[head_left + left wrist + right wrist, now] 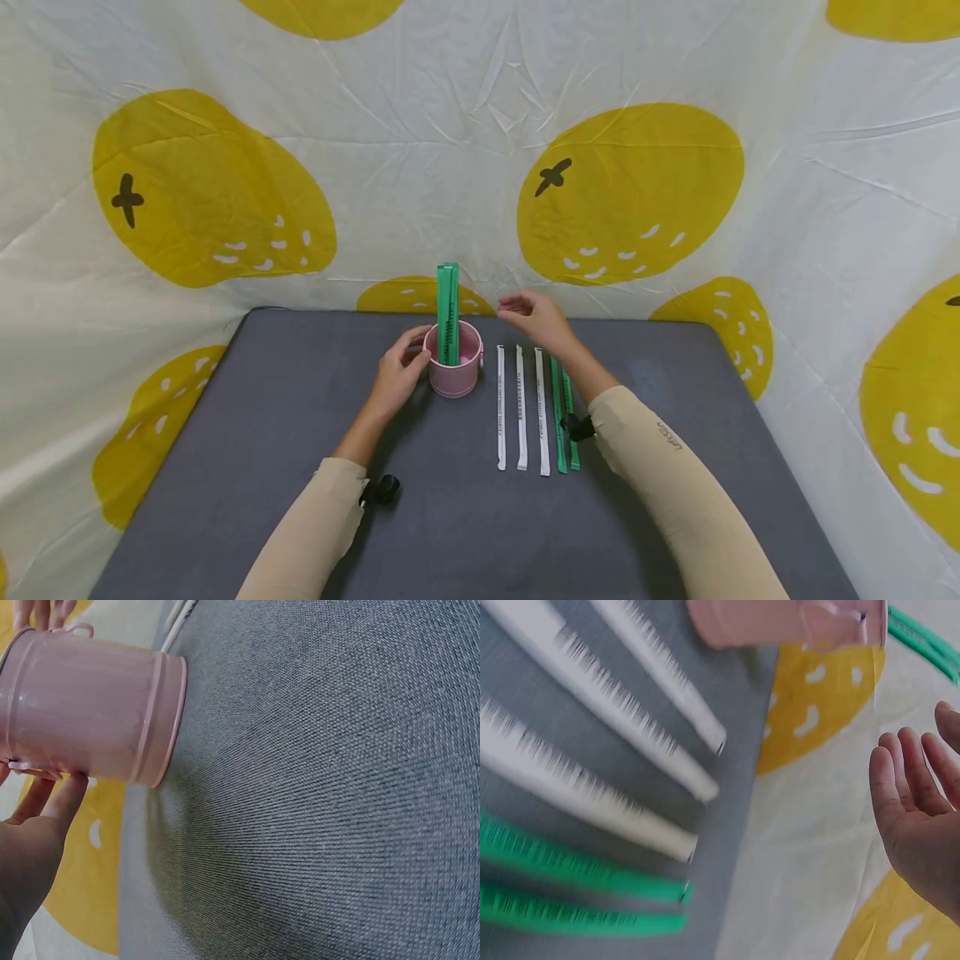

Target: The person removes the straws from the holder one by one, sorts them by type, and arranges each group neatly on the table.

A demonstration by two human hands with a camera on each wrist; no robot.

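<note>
A small pink metal bucket (454,367) stands on the grey table (262,433) with green wrapped straws (447,312) upright in it. My left hand (401,371) touches the bucket's left side, its fingers (64,806) curved against the pink bucket (90,705). To the right, my right hand (534,321) hovers above the table with relaxed fingers, holding nothing; its open palm (922,840) shows in the wrist view. Below it lie three white wrapped straws (521,408) and two green straws (564,417) in a row, seen close as white straws (607,750) and green straws (577,896).
A white cloth with yellow lemon prints (630,192) hangs behind and around the table. The table's far edge runs just behind the bucket. Bare grey surface (337,795) stretches toward the near edge and to the left of the bucket.
</note>
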